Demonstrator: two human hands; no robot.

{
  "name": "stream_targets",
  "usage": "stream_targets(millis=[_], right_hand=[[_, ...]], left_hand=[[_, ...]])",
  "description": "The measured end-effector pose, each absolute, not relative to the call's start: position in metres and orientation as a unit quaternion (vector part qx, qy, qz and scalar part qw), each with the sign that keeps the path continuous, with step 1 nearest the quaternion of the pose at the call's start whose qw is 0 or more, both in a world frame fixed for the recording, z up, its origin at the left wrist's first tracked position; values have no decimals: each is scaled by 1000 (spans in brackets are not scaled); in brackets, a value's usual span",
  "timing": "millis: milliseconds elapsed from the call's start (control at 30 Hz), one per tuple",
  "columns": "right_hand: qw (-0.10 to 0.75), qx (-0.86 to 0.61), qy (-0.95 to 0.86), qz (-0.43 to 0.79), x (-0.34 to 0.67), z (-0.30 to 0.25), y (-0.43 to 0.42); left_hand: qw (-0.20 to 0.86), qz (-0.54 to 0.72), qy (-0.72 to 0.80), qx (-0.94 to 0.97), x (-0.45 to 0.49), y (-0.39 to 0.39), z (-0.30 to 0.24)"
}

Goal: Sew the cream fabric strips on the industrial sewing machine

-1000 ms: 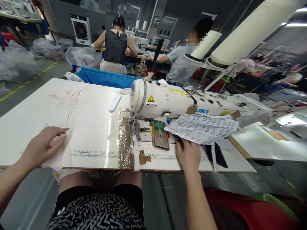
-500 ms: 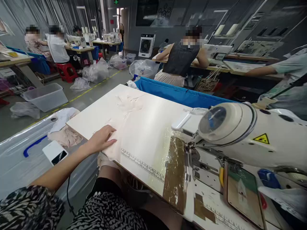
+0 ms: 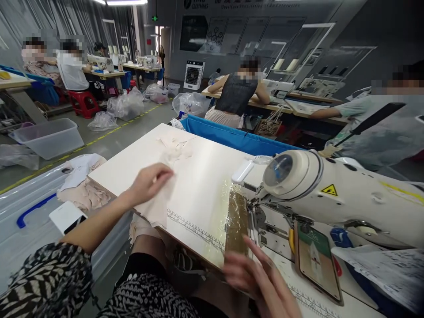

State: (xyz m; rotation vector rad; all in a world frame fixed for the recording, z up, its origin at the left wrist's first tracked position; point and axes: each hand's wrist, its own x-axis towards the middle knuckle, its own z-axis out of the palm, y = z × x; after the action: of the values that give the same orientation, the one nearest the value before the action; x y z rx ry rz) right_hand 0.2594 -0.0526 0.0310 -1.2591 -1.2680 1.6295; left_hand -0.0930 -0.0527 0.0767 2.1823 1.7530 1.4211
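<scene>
My left hand (image 3: 149,185) is just over the white sewing table (image 3: 205,172), thumb and fingertips pinched together on the edge of a thin pale pink fabric piece (image 3: 157,212). The cloth slopes down from the fingers to the table's front edge. Behind it lies a crumpled heap of the same pale fabric (image 3: 175,148). My right hand (image 3: 258,278), smeared by motion, is at the front of the table near brown tape (image 3: 236,221). Its fingers are stretched and apart, with nothing in them. The sewing machine (image 3: 331,190) stands just beyond it.
A phone (image 3: 318,260) leans below the machine's arm. At left, a clear plastic bin (image 3: 29,238) carries a white device (image 3: 66,216) and more pink cloth (image 3: 84,194). A blue fabric trough (image 3: 228,137) runs behind the table. Several people work at other machines.
My left hand has lifted from lying flat on the fabric to pinching its edge. My right hand has come into view at the bottom. The view has shifted slightly to the right.
</scene>
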Motion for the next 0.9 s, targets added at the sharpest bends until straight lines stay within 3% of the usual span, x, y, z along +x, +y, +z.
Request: stream_targets(millis=[100, 200, 333, 600, 900], right_hand=[[287, -358, -462, 759, 185, 49, -7], [252, -310, -521, 754, 122, 50, 35], [317, -323, -560, 694, 90, 40, 51], [361, -365, -617, 596, 184, 44, -8], [307, -487, -564, 592, 291, 36, -101]], left_hand=[[34, 388, 441, 809, -49, -48, 74], [42, 269, 392, 879, -15, -47, 55], [94, 228, 366, 897, -14, -50, 31], [93, 168, 616, 764, -108, -30, 31], [69, 136, 465, 872, -57, 28, 29]])
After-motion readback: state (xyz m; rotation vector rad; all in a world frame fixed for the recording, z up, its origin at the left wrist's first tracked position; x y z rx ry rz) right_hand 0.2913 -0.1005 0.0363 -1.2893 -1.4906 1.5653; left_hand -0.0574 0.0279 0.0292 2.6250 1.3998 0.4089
